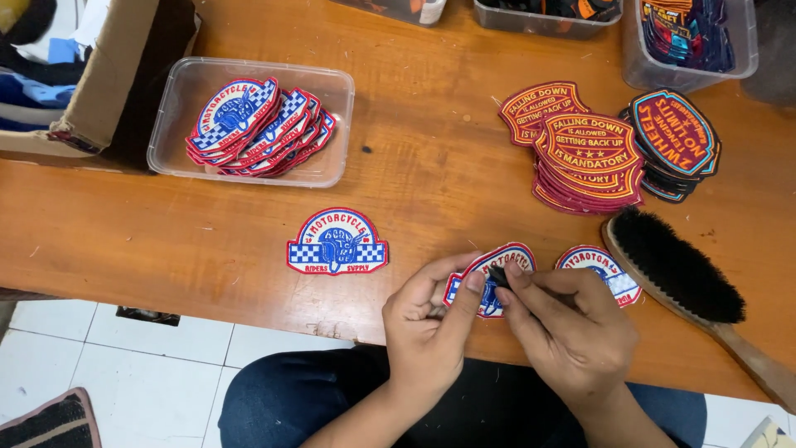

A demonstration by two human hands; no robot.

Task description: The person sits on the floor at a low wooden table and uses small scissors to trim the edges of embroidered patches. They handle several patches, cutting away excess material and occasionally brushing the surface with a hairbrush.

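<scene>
Head view: two bare hands at the near edge of a wooden worktop.
Left hand: fingers pinch a blue, white and red patch.
Right hand: fingers grip a small dark tool against that patch.
Beside: another patch left, a black brush right.
Farther: clear tub of patches, red patch stack.

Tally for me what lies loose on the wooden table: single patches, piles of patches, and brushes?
Loose blue, white and red embroidered patches: 3 — one lying alone, one held in both hands, one beside the right hand
Stacks of red-and-gold or dark patches: 3
Black-bristled wooden brush: 1
Total: 7
</scene>
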